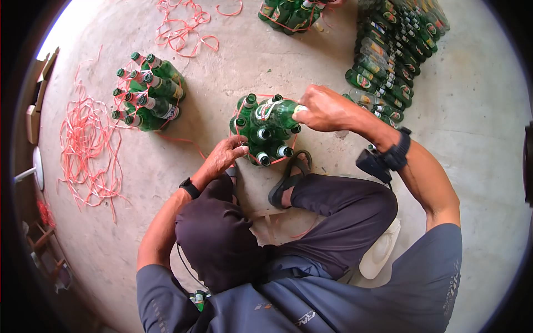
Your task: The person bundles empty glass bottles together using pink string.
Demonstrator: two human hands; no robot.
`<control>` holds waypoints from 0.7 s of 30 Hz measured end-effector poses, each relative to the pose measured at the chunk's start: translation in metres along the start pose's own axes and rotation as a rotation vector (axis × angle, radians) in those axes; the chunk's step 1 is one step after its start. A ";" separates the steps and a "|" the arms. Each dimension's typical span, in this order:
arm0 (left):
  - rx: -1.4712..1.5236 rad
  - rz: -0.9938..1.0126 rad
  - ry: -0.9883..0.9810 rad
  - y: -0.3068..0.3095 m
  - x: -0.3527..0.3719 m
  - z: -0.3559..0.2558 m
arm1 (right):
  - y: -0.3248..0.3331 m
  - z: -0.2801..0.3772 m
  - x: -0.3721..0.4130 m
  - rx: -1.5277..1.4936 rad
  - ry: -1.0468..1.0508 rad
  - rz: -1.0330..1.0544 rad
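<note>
My right hand [325, 110] is closed round the neck of a green glass bottle [275, 113], which lies tilted nearly level over a cluster of upright green bottles [261, 134]. A pink plastic string [235, 125] loops loosely around that cluster. At its near left side, my left hand [226, 153] has its fingers curled in against the bottle necks. I cannot make out whether they pinch the string or a bottle neck. The cluster stands on the concrete floor between my feet.
A tied bundle of green bottles [150, 91] stands to the left, another bundle [291, 14] at the top. Many bottles lie stacked [388, 61] at the upper right. Pink string lies tangled [91, 150] at the left, with more string [186, 25] at the top.
</note>
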State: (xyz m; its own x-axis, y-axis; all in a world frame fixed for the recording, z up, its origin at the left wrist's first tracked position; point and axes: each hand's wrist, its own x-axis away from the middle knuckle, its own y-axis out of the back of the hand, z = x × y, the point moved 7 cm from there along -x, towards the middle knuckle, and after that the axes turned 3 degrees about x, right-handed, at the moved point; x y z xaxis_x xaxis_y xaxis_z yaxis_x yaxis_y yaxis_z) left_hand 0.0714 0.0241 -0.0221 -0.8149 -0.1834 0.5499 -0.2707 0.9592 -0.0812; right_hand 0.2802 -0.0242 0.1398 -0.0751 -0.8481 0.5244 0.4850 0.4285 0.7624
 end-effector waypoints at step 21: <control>-0.013 0.005 -0.086 -0.002 -0.008 0.004 | -0.004 0.027 0.086 -0.217 -0.110 0.005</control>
State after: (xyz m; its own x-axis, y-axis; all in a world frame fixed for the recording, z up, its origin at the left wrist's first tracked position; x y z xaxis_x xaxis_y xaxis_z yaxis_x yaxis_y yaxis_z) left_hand 0.0770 0.0232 -0.0295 -0.8570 -0.1962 0.4764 -0.2605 0.9628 -0.0722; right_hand 0.2480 -0.0905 0.1926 -0.1607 -0.8018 0.5755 0.6605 0.3459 0.6664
